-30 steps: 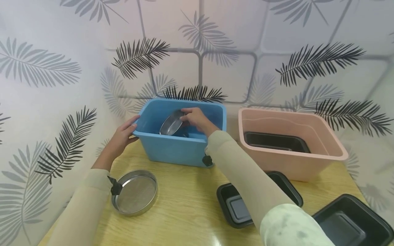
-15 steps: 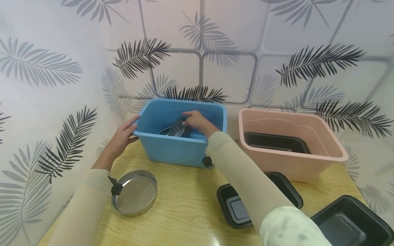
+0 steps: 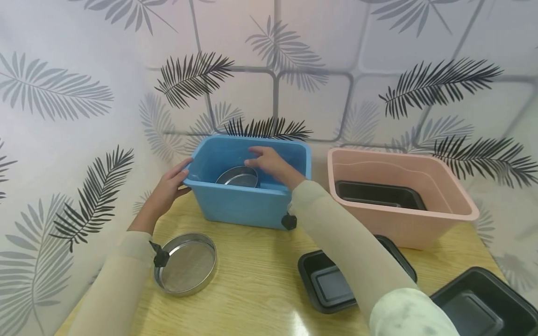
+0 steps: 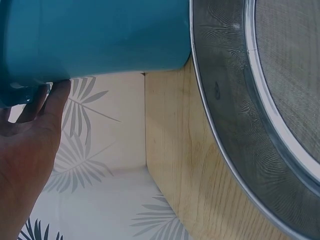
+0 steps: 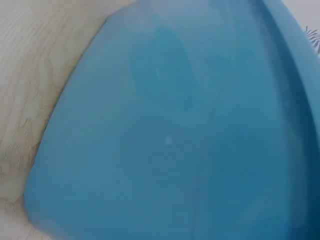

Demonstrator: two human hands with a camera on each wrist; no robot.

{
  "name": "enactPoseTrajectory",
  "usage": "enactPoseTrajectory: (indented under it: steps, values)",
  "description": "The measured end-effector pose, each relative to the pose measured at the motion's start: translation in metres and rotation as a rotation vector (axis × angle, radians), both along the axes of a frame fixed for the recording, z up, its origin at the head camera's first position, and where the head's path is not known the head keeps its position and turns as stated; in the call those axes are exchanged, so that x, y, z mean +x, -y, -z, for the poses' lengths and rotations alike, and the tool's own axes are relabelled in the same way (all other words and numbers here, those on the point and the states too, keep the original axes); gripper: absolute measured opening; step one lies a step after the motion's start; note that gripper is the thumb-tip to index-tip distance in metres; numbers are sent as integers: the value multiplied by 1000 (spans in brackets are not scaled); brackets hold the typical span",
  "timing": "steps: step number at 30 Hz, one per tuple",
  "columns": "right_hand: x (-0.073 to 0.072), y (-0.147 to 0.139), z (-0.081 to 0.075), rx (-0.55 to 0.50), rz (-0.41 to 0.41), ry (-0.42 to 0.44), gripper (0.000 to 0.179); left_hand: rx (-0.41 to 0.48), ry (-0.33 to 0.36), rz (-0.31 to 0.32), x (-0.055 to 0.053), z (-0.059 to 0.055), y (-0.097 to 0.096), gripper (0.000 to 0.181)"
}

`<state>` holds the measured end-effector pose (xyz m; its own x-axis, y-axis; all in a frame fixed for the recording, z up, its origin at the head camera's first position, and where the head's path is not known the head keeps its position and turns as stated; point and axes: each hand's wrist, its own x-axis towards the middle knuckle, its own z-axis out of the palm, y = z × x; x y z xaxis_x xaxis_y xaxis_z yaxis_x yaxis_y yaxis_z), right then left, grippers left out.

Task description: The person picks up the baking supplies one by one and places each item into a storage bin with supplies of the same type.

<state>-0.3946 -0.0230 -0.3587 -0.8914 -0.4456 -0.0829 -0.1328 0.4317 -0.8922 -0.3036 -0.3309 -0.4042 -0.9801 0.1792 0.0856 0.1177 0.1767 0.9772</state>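
A blue plastic bin [image 3: 241, 205] stands at the back of the table, and inside it lies a shiny metal tin [image 3: 238, 177] with a rounded rim. My left hand [image 3: 168, 186] grips the bin's left rim, fingers at the top edge and thumb below; the left wrist view also has this hand [image 4: 30, 145] at the rim. Over the bin's right part hovers my right hand [image 3: 271, 163], fingers loosely extended, holding nothing. On the table by my left forearm sits a round metal sieve [image 3: 187, 264] with fine mesh. The right wrist view holds only the bin's outer wall [image 5: 160, 130] and table.
A pink bin [image 3: 403, 219] with a dark loaf pan [image 3: 380, 195] inside stands right of the blue one. More black loaf pans [image 3: 334, 282] lie below my right forearm, another black pan [image 3: 479, 303] at the front right. Leaf-patterned cloth [image 3: 336, 46] hangs behind.
My right hand has let go of the metal tin, which tipped down and now lies in the blue bin. The left hand has stayed at the rim.
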Motion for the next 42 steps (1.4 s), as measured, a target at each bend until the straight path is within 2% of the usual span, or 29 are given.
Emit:
enactPoseTrajectory:
  steps: [4,8,15,23,26,34,38,42]
  values:
    - [7,-5,-7,-73,6,1,62,-1,-5,0,-1,-1,1,58]
    - [22,-8,-15,-155,-7,16,60,-3,-6,-3,-2,-1,2,58]
    - [53,-13,-29,-256,-92,-10,60,-11,1,-10,1,-3,2,58]
    - [96,-10,-42,-276,-158,-57,58,6,2,-3,0,-2,3,60]
    - [113,-11,-38,-253,-172,-59,59,12,2,0,-1,0,2,60]
    - [153,-14,-18,-194,-143,-83,57,-1,12,5,0,-3,2,59]
    - [173,-10,1,-206,-114,-34,59,-4,12,4,0,-3,2,59]
    - [188,-6,25,-246,-95,39,58,-5,15,12,-1,-2,1,59]
